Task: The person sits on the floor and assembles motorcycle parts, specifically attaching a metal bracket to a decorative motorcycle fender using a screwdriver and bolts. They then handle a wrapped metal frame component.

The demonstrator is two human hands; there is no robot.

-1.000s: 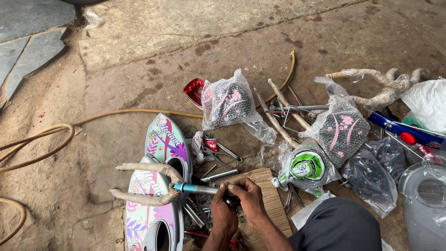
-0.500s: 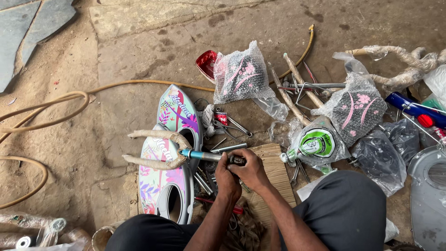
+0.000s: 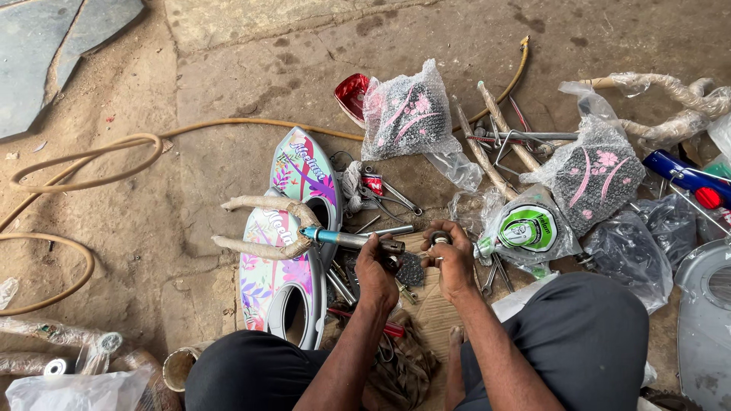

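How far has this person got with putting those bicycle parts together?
Early on, it seems. In hand: the left hand steadies the paper-wrapped fork by its steerer tube, and the right hand pinches a small ring near the tube's end. Left: the bagged chain covers and wrapped frame tubes lie unopened.

A tan hose (image 3: 91, 164) loops beside bagged saddles (image 3: 407, 114).

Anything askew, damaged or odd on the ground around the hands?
Nothing looks broken or spilled. The ground is cluttered: loose tools and bagged parts lie scattered, and a hose snakes across the dirt. The left hand grips the wrapped fork's blue stem; the right hand pinches a small ring.
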